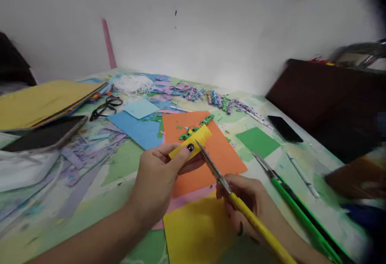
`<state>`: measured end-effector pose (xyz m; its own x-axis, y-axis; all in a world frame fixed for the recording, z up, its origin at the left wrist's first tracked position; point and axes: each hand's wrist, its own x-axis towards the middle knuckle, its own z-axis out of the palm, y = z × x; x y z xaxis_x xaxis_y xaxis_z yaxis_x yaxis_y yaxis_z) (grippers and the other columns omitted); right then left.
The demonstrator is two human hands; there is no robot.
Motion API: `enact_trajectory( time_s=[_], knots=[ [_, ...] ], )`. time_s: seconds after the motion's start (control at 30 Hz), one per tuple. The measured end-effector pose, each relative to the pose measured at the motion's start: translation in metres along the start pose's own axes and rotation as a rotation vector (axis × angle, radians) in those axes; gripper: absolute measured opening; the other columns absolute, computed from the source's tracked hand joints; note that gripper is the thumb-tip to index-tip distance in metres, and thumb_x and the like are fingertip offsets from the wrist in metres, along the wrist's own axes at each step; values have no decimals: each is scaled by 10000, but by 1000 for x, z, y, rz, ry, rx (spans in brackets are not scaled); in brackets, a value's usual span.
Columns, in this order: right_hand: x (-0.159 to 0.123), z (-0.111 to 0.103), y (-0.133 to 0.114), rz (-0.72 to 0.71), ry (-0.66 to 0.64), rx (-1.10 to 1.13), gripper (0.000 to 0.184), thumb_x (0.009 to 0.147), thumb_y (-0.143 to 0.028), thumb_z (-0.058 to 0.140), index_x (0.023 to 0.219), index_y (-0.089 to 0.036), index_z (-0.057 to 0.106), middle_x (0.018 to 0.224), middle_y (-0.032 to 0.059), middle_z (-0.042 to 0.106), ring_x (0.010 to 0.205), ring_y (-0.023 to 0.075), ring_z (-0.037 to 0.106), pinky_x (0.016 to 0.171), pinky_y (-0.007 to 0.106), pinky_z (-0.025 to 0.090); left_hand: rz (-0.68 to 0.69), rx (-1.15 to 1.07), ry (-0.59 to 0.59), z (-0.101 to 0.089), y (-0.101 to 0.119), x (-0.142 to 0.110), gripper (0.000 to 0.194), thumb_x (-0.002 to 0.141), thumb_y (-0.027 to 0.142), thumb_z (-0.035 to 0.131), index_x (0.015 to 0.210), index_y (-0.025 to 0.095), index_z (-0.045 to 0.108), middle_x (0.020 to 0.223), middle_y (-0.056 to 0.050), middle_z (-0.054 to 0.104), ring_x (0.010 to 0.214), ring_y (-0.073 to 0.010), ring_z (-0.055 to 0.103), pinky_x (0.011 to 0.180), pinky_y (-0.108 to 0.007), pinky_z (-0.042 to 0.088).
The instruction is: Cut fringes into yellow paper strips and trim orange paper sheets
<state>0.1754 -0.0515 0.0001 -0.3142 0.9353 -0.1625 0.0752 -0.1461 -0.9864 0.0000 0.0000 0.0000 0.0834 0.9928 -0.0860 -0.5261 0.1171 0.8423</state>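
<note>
Around the orange sheet (227, 153), the table (90, 199) before you wears a patchy green and white surface, strewn with paper scraps. Beyond the sheet rises a pale wall (211, 46), with one pink upright strip (108, 44) off to the sheet's far left; a dark brown block (316, 107) stands well to its right.

Over the orange sheet you hold one yellow strip (194, 137), its far edge cut into a fringe. Your left hand (159, 171) pinches it between thumb and fingers. Your right hand (255, 189), at the sheet's near right, has its fingers curled around one pair of yellow-handled scissors (238, 202); the blade tips meet the strip, though you cannot tell how far apart the blades stand.

You have one larger yellow sheet (193, 236) on the near side of the orange one, two blue sheets, one darker (135, 129) and one paler (141, 108), to its left, and one green sheet (259, 143) to its right. Also right of it lie one green-handled cutter (289, 195) and one black phone (285, 129). One pair of black glasses (104, 108) sits to its left. Beyond it, curled strips (215, 97) lie too tangled to count.
</note>
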Motion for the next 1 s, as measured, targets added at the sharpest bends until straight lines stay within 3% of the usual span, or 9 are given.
enact_trajectory(
  time_s=[0.3, 0.47, 1.0],
  knots=[
    [1, 1, -4, -13, 6, -9, 413, 575, -389, 846, 703, -177, 515, 517, -66, 462, 445, 54, 343, 426, 172, 343, 10, -1, -15, 0, 1, 1, 140, 761, 269, 743, 785, 132, 756, 827, -74, 766, 817, -214, 730, 807, -307, 601],
    [3, 2, -4, -15, 9, -14, 464, 568, -456, 860, 711, -168, 525, 524, -76, 444, 450, 41, 275, 427, 167, 306, 10, 0, -7, -2, 1, 1, 129, 755, 261, 749, 789, 137, 756, 821, -69, 766, 815, -207, 730, 796, -289, 602],
    [4, 4, 2, -21, 35, 7, 407, 597, -383, 864, 693, -167, 532, 502, -58, 520, 433, 38, 318, 418, 149, 293, 25, 14, 11, -2, 0, 3, 144, 744, 273, 757, 750, 130, 746, 821, -81, 768, 815, -219, 733, 814, -310, 599]
  ],
)
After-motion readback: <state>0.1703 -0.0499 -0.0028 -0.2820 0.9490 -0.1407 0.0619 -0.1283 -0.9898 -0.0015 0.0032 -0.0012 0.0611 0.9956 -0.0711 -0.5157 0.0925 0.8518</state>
